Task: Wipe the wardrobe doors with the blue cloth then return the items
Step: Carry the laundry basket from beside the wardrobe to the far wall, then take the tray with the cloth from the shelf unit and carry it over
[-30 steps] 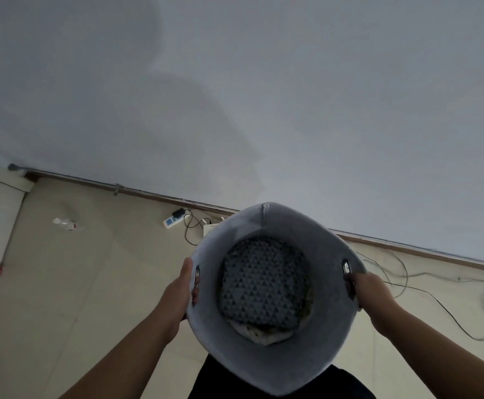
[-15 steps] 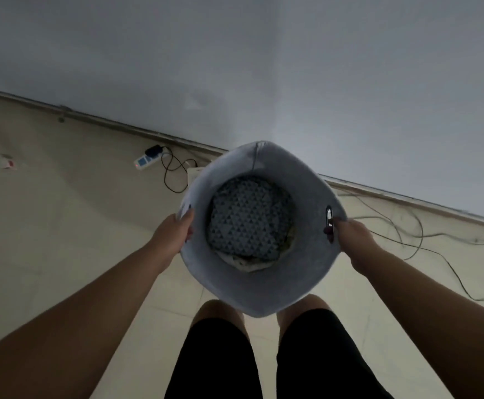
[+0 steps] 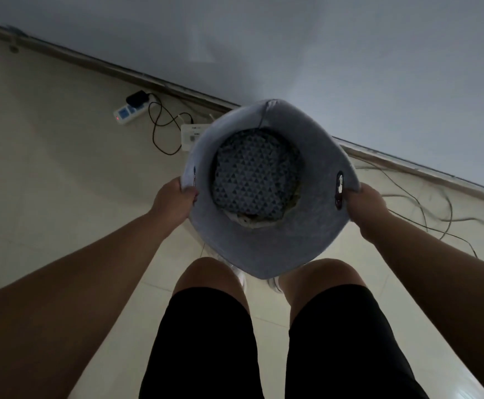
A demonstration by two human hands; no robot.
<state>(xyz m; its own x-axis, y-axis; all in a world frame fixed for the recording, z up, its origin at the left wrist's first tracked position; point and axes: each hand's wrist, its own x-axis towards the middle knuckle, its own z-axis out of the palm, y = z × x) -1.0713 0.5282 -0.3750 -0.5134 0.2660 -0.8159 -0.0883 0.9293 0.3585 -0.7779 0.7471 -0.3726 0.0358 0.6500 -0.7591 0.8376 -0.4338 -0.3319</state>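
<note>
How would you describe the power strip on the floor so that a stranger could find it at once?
Follow the dark skirting board where the pale wall meets the tiled floor. Just below it, left of the grey felt basket, lies the white oblong power strip. Unlike the loose cables nearby, it carries a black plug and a small red light.

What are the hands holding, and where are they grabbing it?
A grey basket. The left hand and the right hand each grip the rim on opposite sides, by the handle holes.
</note>
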